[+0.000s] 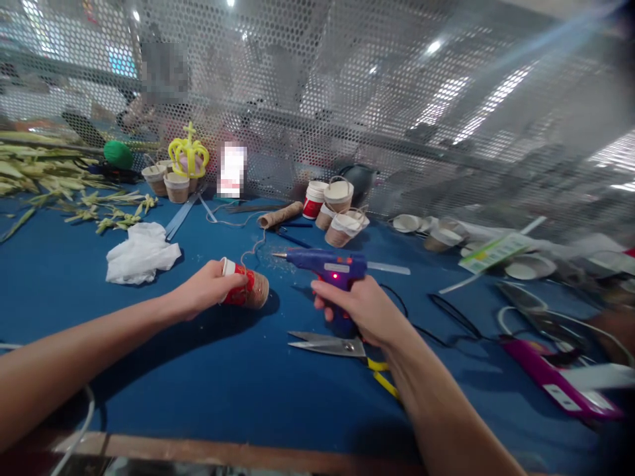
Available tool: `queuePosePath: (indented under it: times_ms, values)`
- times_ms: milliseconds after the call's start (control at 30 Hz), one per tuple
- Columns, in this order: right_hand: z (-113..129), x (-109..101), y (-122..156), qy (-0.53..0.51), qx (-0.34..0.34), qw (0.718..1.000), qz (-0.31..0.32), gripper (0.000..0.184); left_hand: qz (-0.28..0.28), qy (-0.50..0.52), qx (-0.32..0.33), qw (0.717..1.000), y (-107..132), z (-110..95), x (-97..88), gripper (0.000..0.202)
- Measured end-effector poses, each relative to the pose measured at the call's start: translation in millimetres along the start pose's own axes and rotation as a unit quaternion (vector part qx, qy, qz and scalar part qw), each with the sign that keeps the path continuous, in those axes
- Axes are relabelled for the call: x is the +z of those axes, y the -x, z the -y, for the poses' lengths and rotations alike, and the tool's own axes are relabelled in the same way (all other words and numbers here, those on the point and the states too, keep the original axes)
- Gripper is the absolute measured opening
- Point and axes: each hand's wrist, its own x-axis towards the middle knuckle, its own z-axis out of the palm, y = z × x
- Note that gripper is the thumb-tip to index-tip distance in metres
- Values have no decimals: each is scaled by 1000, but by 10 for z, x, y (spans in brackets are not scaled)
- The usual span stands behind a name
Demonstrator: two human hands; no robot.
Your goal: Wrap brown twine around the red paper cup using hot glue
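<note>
My left hand (206,289) is closed round a small red paper cup (244,285) lying on its side, partly wound with brown twine. A strand of twine runs from it up to a twine spool (280,215). My right hand (361,309) grips the handle of a blue hot glue gun (327,263), its red light on and its nozzle pointing left, a little above and right of the cup. Scissors (327,345) with yellow handles lie on the blue table (208,377) just below my right hand.
Twine-wrapped cups (340,205) stand at the back centre, more by a yellow crown (188,155) at back left. A crumpled white cloth (141,253) and green stems (59,185) lie left. A purple tool (555,380), cables and paper lids clutter the right. A perforated metal screen (347,99) closes the back.
</note>
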Motion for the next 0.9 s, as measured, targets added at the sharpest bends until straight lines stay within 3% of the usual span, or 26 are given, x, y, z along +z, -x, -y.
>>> queuePosePath:
  times_ms: [133, 267, 467, 567, 733, 900]
  values:
    - [37, 166, 157, 37, -29, 999, 25, 23, -2, 40, -23, 999, -7, -44, -21, 21]
    - [13, 247, 222, 96, -78, 992, 2, 18, 22, 93, -30, 995, -3, -91, -15, 21]
    - [-39, 280, 218, 229, -174, 957, -40, 19, 22, 125, -32, 991, -7, -96, 5, 24]
    - [-13, 292, 215, 262, -188, 946, -46, 19, 45, 133, -23, 990, -9, -98, 7, 25]
    - [82, 304, 240, 264, -208, 941, -41, 16, 38, 146, -43, 988, -9, -111, 8, 27]
    - [59, 314, 258, 263, -187, 946, -35, 14, 36, 142, -37, 988, -17, -93, -2, 19]
